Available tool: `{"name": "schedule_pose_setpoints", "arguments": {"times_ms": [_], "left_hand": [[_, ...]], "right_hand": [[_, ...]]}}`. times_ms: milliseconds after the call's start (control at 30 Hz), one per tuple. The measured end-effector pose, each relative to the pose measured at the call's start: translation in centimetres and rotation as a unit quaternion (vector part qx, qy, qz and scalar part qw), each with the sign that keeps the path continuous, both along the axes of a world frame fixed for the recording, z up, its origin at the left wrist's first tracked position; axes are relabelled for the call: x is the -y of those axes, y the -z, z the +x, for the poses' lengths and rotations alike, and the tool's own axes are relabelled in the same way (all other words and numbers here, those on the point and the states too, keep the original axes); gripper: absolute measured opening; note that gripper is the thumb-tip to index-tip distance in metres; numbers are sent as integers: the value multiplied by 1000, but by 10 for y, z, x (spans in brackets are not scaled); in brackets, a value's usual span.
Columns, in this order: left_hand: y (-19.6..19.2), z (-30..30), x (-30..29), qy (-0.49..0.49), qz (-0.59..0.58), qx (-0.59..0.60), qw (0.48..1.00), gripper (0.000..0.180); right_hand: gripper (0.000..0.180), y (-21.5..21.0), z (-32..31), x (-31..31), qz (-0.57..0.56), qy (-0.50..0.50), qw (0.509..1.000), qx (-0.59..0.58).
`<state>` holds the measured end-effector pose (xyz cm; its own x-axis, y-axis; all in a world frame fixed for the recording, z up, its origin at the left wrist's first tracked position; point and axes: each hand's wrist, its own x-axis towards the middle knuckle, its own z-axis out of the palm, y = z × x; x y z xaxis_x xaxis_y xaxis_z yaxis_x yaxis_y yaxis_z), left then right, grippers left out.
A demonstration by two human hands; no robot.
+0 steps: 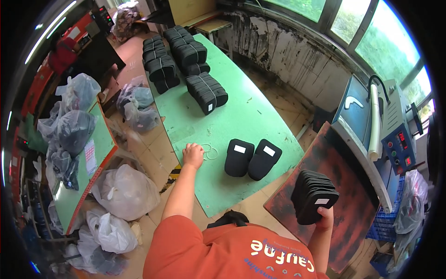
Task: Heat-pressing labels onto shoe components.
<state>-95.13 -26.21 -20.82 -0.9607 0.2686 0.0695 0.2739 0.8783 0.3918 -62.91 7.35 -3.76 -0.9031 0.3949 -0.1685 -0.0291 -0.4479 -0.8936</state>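
My right hand (324, 217) grips a thick stack of black flat pieces (313, 194) with a white label, held above a dark red worktop (346, 172). My left hand (193, 155) reaches onto the green table (246, 116), fingers curled down on it beside a few pale rubber bands (210, 151). Whether it pinches a band I cannot tell. Two loose black stacks (252, 158) with white labels stand just right of the bands. Further back lie several black bundles tied with bands (206, 92).
A blue machine (392, 132) with a white tube and red displays stands at the right. Filled plastic bags (125, 191) crowd the floor at the left, beside a second green table (88, 158). More bags (137, 109) lie by the table's far left edge.
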Motion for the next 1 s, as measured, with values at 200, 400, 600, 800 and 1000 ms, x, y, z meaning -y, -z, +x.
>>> {"name": "schedule_pose_setpoints", "arguments": {"times_ms": [200,400,600,800,1000], "left_hand": [[-56,12,-32,52,336,80,937,8],[-170,91,-123,353,503,245,750,13],[-161,131,-156,315,559,712,286,15],[-124,187,-205,351,432,782,279,22],[-264,355,-269,924,31,244,293,63]], "right_hand": [[80,2,-36,22,-147,-68,985,-53],[78,12,-86,42,-189,-184,961,-82],[39,-55,-16,50,479,91,873,-24],[66,-49,148,-19,109,-92,960,-240],[93,-20,242,28,350,231,867,269]]}}
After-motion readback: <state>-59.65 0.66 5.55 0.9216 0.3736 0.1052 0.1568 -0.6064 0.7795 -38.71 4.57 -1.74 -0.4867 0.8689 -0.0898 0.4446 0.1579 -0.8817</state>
